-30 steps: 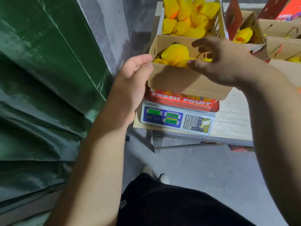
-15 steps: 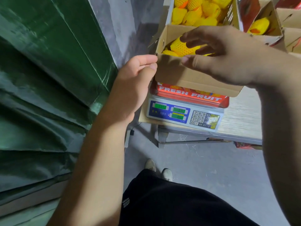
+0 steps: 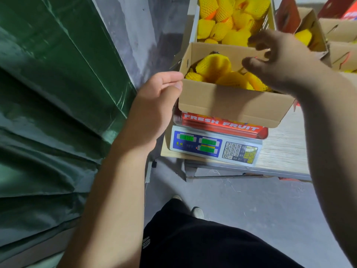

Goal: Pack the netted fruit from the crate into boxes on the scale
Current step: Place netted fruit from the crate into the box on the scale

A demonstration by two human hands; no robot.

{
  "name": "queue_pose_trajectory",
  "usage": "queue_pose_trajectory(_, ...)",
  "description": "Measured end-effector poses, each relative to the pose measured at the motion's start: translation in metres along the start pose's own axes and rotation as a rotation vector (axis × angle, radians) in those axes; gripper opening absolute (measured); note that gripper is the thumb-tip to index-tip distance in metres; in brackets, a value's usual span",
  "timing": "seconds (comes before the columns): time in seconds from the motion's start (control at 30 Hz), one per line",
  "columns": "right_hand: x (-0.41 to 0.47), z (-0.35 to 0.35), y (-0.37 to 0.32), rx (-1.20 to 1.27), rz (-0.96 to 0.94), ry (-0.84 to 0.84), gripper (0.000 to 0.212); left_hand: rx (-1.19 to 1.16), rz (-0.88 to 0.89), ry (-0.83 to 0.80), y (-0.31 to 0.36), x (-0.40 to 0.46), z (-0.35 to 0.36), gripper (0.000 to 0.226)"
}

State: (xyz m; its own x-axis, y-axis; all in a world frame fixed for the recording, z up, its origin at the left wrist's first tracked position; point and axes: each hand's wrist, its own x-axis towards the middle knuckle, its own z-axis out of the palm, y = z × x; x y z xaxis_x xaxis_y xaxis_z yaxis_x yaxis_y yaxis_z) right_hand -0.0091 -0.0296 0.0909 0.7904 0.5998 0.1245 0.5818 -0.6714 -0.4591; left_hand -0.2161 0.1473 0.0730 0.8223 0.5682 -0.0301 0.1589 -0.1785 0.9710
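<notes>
Floor: grey concrete floor [image 3: 251, 206] lies below, with a green tarp [image 3: 48, 103] hanging on the left side and a grey wall behind it.
Person: black clothing [image 3: 193, 244] and two light shoes are seen at the bottom, closest to the camera.
Table: pale wooden table [image 3: 282, 151] stands past the shoes and carries the scale.
Scale: white and blue scale [image 3: 214, 147] with green displays and a number pad faces the person; the digits are too blurred to read.
Box: brown cardboard box [image 3: 231, 102] stands on the scale, its near flap folded down over a red band with the words "FRESH FRUIT".
Left hand: left hand [image 3: 154, 105] is at the left near corner of the box, fingers curled with the tips touching the box edge; whether it really grips the cardboard I cannot tell.
Netted fruit: yellow netted fruit [image 3: 213, 65] lies inside the box, between the two hands and lower than the right hand.
Right hand: right hand [image 3: 280, 60] hovers over the right part of the box, fingers spread and loosely bent, holding nothing.
Crate: white crate [image 3: 193, 26] stands just behind the box, filled with more yellow netted fruit.
Far boxes: other cardboard boxes [image 3: 340, 45] stand at the right, one with a yellow fruit inside.
</notes>
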Motion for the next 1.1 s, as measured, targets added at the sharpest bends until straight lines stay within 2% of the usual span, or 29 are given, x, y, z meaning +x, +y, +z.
queue_pose_trajectory(0.13, 0.034, 0.028, 0.016, -0.179, 0.137, -0.179, 0.068, 0.013, -0.008, -0.029, -0.004, 0.019, -0.003, 0.021)
queue_pose_trajectory(0.27, 0.054, 0.045, 0.023, -0.088, 0.204, -0.259, 0.067, 0.015, 0.004, -0.056, -0.005, 0.043, -0.005, 0.022)
queue_pose_trajectory(0.43, 0.061, 0.051, 0.029, -0.156, 0.179, -0.495, 0.063, -0.016, 0.019, -0.087, 0.0, 0.071, -0.012, 0.021)
queue_pose_trajectory(0.57, 0.063, 0.054, 0.033, -0.249, 0.189, -0.495, 0.071, -0.005, 0.009, -0.175, 0.001, 0.095, -0.01, 0.027)
queue_pose_trajectory(0.7, 0.061, 0.038, 0.047, 0.119, 0.256, -0.421, 0.088, -0.023, 0.001, -0.239, 0.0, 0.121, 0.002, 0.024)
queue_pose_trajectory(0.77, 0.06, 0.038, 0.051, 0.038, 0.268, -0.52, 0.093, -0.017, -0.006, -0.278, 0.001, 0.134, 0.012, 0.022)
queue_pose_trajectory(0.83, 0.059, 0.042, 0.052, -0.09, 0.212, -0.672, 0.088, -0.024, -0.017, -0.322, 0.004, 0.15, 0.025, 0.022)
queue_pose_trajectory(0.93, 0.069, 0.036, 0.056, -0.063, 0.149, -0.681, 0.073, -0.03, -0.018, -0.346, 0.01, 0.18, 0.046, 0.021)
queue_pose_trajectory(1.03, 0.082, 0.023, 0.064, -0.085, 0.058, -0.714, 0.089, 0.007, -0.005, -0.362, 0.013, 0.208, 0.063, 0.021)
queue_pose_trajectory(1.1, 0.101, 0.011, 0.066, -0.086, -0.054, -0.737, 0.091, 0.043, -0.013, -0.351, 0.013, 0.228, 0.075, 0.022)
